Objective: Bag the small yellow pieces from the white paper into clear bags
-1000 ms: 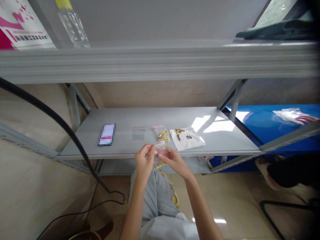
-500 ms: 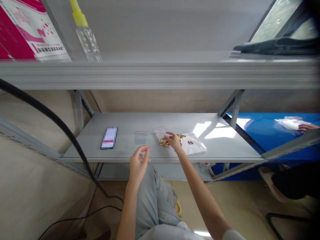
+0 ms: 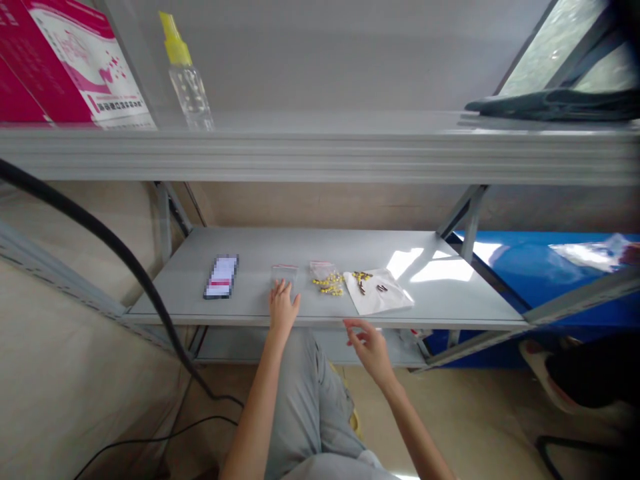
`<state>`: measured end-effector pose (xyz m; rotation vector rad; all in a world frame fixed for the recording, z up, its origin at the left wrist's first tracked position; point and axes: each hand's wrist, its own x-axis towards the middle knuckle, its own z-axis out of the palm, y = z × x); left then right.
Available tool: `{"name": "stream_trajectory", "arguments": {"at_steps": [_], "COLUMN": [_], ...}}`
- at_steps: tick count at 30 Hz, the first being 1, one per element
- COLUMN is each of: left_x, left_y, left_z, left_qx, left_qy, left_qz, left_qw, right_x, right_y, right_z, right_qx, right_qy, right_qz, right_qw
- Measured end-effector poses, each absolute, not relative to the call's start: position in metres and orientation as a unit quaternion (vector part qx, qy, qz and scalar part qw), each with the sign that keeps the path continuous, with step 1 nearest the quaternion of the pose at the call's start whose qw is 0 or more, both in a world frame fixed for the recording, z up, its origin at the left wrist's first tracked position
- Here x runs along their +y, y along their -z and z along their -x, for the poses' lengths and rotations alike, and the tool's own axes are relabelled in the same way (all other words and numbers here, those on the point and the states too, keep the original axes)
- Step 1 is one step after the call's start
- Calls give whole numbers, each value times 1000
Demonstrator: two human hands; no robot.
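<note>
The left hand [image 3: 283, 309] is spreading its fingers over the clear bag [image 3: 286, 273] near the front edge of the table [image 3: 255, 248]; the right hand [image 3: 371, 347] is hovering beyond that edge, loosely uncurled.

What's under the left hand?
A clear bag lies on the shelf. Its far end, with a reddish strip, shows past the left hand. The hand covers some of the near part, so whatever is right beneath can't be seen.
</note>
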<state>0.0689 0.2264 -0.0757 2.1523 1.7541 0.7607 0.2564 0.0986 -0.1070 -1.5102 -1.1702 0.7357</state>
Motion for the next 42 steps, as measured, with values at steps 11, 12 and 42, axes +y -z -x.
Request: {"name": "stream_trajectory", "arguments": {"at_steps": [11, 12, 42], "left_x": [245, 245, 46], "left_y": [85, 85, 68], "left_z": [-74, -74, -74], "left_qx": [663, 668, 512], "left_qy": [-173, -174, -408], "left_qz": [-721, -716, -553], "left_qw": [103, 104, 515], "right_x": [32, 34, 30], "right_y": [132, 130, 69], "right_z": [-266, -264, -229], "right_qx": [-371, -371, -395], "right_qy": [-369, -368, -521], "right_qz": [661, 659, 562], "right_qw": [538, 541, 506]}}
